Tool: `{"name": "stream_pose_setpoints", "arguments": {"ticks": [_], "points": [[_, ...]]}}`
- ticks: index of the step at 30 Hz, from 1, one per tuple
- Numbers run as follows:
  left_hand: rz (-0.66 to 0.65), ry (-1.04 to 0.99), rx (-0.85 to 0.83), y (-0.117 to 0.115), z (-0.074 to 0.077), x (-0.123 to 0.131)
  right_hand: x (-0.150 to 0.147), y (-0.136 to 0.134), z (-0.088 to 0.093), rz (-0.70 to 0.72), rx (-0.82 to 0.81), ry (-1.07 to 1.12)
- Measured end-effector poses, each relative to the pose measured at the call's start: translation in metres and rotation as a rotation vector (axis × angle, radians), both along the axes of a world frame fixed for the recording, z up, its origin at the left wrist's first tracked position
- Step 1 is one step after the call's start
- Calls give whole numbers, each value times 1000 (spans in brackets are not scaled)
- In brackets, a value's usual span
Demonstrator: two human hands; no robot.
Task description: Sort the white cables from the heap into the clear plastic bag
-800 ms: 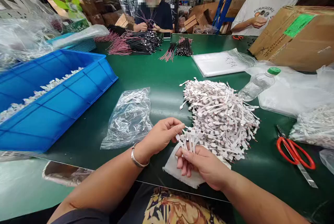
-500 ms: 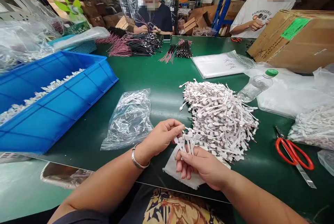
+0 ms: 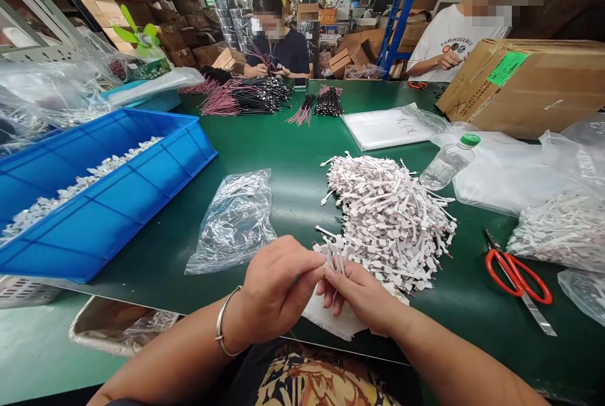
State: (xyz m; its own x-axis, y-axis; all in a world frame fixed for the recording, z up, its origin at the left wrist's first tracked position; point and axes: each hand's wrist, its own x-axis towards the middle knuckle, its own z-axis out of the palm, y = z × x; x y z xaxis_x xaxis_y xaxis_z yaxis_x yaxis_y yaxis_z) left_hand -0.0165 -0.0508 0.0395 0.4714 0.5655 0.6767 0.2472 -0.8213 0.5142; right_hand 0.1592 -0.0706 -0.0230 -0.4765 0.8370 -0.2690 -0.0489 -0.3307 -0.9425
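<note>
Near edge: the worktop (image 3: 300, 195) ends in a slanting line just below the cloth (image 3: 333, 321), with the person's lap beyond it.
Room at left: green surface runs from the near edge up to the clear bag (image 3: 236, 223), and the left wrist lies over that edge.
Room at right: an open green strip lies between the right forearm and the scissors (image 3: 514, 272).
Middle gap: more green runs between clear bag and pile (image 3: 392, 217).
Right hand: grasping several white cables (image 3: 336, 256) upright in a fan between thumb and curled fingers, above the cloth.
Left hand (image 3: 321, 264): fingers bent, tips drawn together against those cables beside the right thumb (image 3: 328, 273); whether they pinch one I cannot tell.
Pile: more white cables, heaped just beyond the right hand, its near side by the cloth.
Bin (image 3: 108, 210): blue, well to the left, slanting away and narrowing the room there.
Bottle (image 3: 444, 166): tilted, at the pile's far right.
Far side: dark cables (image 3: 246, 96) in front of a person in a dark top; a box (image 3: 529, 87) at right.
</note>
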Motion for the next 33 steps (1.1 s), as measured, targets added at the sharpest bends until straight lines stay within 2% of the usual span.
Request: {"name": "stream_pose_setpoints", "arguments": {"ticks": [2,4,6,8,10,12,14,16,20,23,25,27,29,31,33], "points": [[25,11,6,-4,-2,-2,0,-3,-2,-42,136,-122],[99,-15,-46,-7,-11,-4,1,-7,-5,-72,268,-209],[188,-78,-140,-9,-23,-6,2,-10,-6,-81,377,-254],[213,-116,-275,-11,-33,-9,3,-11,-4,-70,466,-273],[108,-73,-443,-11,-37,-10,5,-11,0,-33,544,-260],[-83,28,-597,-9,-36,-9,6,-10,4,31,602,-224],[-247,97,-674,-6,-30,-6,7,-10,5,103,642,-188],[-344,106,-687,-4,-24,-1,7,-10,3,130,674,-166],[-406,67,-708,-5,-20,8,5,-12,1,143,631,-146],[-396,70,-877,-10,-24,9,3,-13,6,235,460,-119],[-318,89,-939,-15,-25,8,2,-13,10,307,315,-87],[-166,120,-764,-20,-21,6,2,-13,11,351,165,-47],[-69,228,-434,-25,-10,6,1,-12,10,356,44,-39],[-135,454,-186,-27,5,6,0,-12,7,378,-8,-76],[-221,688,-116,-27,18,6,0,-12,5,439,-21,-119]]}}
